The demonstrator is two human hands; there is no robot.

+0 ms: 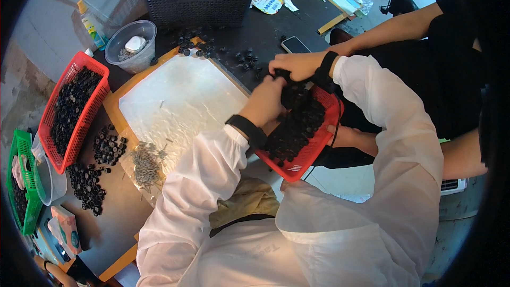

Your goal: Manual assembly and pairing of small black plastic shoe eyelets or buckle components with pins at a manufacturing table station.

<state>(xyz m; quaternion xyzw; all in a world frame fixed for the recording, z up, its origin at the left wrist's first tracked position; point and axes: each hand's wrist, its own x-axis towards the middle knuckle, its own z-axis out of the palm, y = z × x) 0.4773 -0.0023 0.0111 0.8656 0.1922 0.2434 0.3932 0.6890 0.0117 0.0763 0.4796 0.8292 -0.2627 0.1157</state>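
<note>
A red plastic basket [295, 169] full of small round black parts [297, 130] sits tilted in front of me, at the table's right edge. My left hand [265, 100] reaches over its far left side, with the fingers curled inward. Beside it, my right hand [291, 66] is closed at the basket's far end. Dark material lies between the two hands, but the fingers hide what each one grips. Against the basket's right side rests another person's hand [344, 135]. That person's other forearm [390, 31] runs in behind my right wrist, its hand mostly hidden.
A clear film sheet [178, 95] covers a board, with metal pins [146, 167] heaped on it. Loose black parts [87, 187] lie left. Another red basket [79, 111], a green basket [24, 180], a clear tub [133, 48], a black basket [196, 2] and a phone [295, 45] surround it.
</note>
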